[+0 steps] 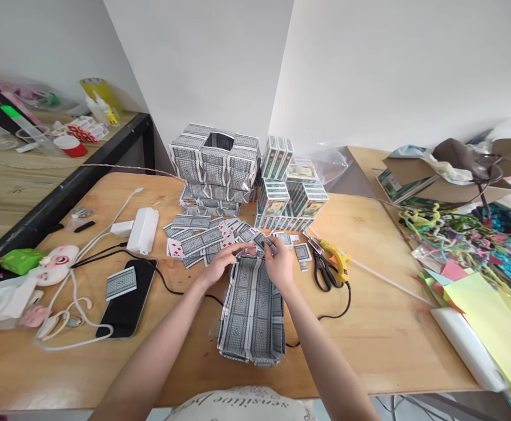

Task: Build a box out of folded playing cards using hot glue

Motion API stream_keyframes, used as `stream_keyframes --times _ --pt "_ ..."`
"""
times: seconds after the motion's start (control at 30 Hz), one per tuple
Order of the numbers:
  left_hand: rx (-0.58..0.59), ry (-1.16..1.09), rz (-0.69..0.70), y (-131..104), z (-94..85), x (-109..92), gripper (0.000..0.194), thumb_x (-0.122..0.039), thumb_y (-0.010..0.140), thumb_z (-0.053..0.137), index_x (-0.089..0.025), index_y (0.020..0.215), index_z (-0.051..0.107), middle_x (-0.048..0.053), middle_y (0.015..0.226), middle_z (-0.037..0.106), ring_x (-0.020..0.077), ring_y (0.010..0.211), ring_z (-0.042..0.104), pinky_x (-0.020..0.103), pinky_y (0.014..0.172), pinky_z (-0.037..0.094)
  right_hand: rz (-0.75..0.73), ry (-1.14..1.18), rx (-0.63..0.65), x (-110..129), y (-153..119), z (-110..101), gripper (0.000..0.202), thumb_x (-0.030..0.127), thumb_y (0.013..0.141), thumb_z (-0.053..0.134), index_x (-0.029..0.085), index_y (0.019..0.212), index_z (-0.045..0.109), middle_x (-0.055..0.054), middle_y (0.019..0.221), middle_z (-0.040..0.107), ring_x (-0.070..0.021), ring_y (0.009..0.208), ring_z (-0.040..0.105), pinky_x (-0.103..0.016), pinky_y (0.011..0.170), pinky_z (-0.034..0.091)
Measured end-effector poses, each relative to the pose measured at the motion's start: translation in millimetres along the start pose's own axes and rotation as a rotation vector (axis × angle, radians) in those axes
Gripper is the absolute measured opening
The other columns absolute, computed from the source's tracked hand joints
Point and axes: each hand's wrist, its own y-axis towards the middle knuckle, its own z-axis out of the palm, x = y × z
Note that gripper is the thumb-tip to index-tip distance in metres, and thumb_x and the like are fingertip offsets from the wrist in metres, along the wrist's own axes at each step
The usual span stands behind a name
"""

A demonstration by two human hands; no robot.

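Note:
In front of me lies an open box built of grey-patterned playing cards [252,310], its long side running toward me. My right hand [279,266] pinches a playing card [261,240] just above the box's far end. My left hand [221,266] reaches to the same end from the left, fingers stretched out and apart at the rim. Whether its fingertips press on the box is hard to make out. Just beyond both hands is a loose spread of playing cards [200,241], mostly face down, a few showing red diamonds.
Behind the cards stands a larger card-built structure [216,166], beside stacked card packs [275,199]. Black scissors [324,272] and a yellow glue gun [339,263] with its cord lie to the right. A phone [128,307], a white adapter [142,231] and cables are left; coloured paper [487,327] is right.

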Motion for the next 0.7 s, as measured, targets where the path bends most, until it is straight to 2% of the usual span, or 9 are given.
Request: stream_keyframes --times 0.07,0.2,0.33,0.43,0.53,0.7 --pt "0.004 0.086 0.025 3 -4.2 -3 0.04 -0.013 0.066 0.044 -0.018 0.103 0.058 0.005 0.108 0.06 0.0203 0.105 0.052 0.036 0.096 0.035 0.005 -0.001 0.002 0 0 0 0.019 0.026 0.08 0.044 0.018 0.09 0.058 -0.006 0.085 0.067 -0.02 0.078 0.063 -0.028 0.068 0.045" --pt "-0.138 0.287 0.009 -3 -12.6 -7 0.025 -0.024 0.069 0.054 -0.017 0.093 0.053 0.004 0.096 0.058 0.0161 0.09 0.056 0.031 0.083 0.044 0.01 -0.011 0.001 -1 0 0 0.019 0.025 0.079 0.044 0.018 0.09 0.058 -0.006 0.085 0.067 -0.0199 0.077 0.062 -0.028 0.068 0.045" --pt "-0.23 0.685 -0.039 -16 -12.6 -22 0.021 -0.036 0.073 0.053 -0.018 0.085 0.055 0.001 0.087 0.059 0.0142 0.078 0.057 0.026 0.074 0.045 0.011 -0.006 0.004 -2 0 0 0.019 0.025 0.079 0.044 0.018 0.09 0.058 -0.006 0.084 0.068 -0.0197 0.076 0.063 -0.028 0.067 0.045" --pt "-0.225 1.027 -0.02 -20 -2.8 -41 0.018 -0.033 0.075 0.049 -0.022 0.083 0.06 0.001 0.09 0.061 0.0164 0.085 0.057 0.026 0.075 0.043 0.019 -0.009 0.002 -2 0 1 0.019 0.025 0.079 0.045 0.018 0.09 0.059 -0.005 0.083 0.068 -0.0197 0.075 0.063 -0.028 0.065 0.045" --pt "-0.184 1.33 -0.061 -17 10.4 -56 0.017 -0.03 0.075 0.048 -0.022 0.079 0.062 0.003 0.083 0.063 0.0197 0.08 0.059 0.028 0.068 0.044 0.01 -0.019 -0.005 -2 1 1 0.019 0.025 0.079 0.044 0.018 0.09 0.059 -0.005 0.085 0.068 -0.02 0.077 0.063 -0.028 0.067 0.045" --pt "-0.107 1.579 -0.209 -9 23.9 -62 0.025 -0.026 0.079 0.039 -0.015 0.078 0.061 0.011 0.074 0.064 0.0258 0.069 0.062 0.034 0.06 0.045 0.009 -0.061 -0.012 -1 1 1 0.021 0.024 0.079 0.044 0.018 0.093 0.059 -0.006 0.086 0.068 -0.0208 0.077 0.062 -0.029 0.068 0.045"
